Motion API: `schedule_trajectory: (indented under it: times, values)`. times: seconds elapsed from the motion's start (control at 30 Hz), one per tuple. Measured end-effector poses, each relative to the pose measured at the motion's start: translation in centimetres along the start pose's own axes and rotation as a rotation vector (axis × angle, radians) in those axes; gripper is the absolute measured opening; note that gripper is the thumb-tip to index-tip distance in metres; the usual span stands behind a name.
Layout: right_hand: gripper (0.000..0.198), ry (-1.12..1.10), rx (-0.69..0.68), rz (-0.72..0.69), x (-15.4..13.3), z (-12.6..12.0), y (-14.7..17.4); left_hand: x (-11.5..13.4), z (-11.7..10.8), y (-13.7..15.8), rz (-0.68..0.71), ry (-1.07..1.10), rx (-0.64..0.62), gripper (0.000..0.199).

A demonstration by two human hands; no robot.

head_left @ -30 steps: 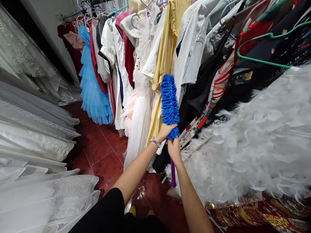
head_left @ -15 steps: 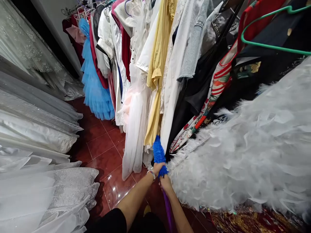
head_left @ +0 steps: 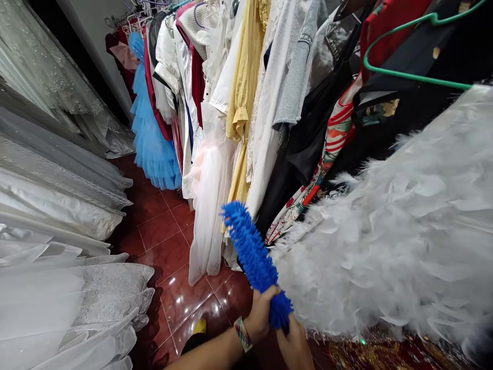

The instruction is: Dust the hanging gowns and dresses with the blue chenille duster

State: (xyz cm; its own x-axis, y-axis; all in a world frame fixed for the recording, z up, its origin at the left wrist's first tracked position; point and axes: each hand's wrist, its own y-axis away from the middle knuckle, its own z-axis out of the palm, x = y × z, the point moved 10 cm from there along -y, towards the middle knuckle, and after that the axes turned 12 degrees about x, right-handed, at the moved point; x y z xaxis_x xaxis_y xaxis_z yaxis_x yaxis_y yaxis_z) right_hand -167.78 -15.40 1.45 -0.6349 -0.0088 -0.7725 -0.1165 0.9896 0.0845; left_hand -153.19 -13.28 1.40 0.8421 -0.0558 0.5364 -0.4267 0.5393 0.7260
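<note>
A blue fluffy duster [head_left: 252,246] points up and away from me, slanting to the left, in front of the hanging clothes. My left hand [head_left: 261,311], with a patterned band at the wrist, is closed around the lower part of the fluffy head. Just below it, my right hand [head_left: 295,343] is closed at the duster's base, where the handle begins. Most of the handle is hidden. The duster's tip overlaps the hem of a yellow garment [head_left: 241,169]; whether they touch I cannot tell.
White gowns [head_left: 111,288] line the left side. Hanging clothes, including a blue ruffled dress [head_left: 154,139], run along the back. A large white feathered piece [head_left: 404,246] fills the right, below a green hanger [head_left: 416,76]. Red floor tiles [head_left: 164,231] show between.
The duster has come up and closer to me, its head now fully in view and leaning left. Both hands have moved down and right with it.
</note>
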Motion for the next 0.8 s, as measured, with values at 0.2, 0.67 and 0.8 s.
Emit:
schedule_trajectory:
  times: [0.2,0.67,0.8]
  values:
    - [0.021,-0.157,0.509,-0.599,-21.1,-6.2,-7.9,19.9,14.3,3.8,0.608,-0.088,-0.414,0.035]
    - [0.04,-0.231,0.464,-0.532,-26.5,-3.6,-16.5,27.0,23.8,-2.2,0.698,-0.053,-0.53,0.03]
    - [0.041,-0.232,0.284,-0.384,-19.3,1.9,-16.4,22.2,18.1,-7.2,0.642,-0.093,-0.315,0.034]
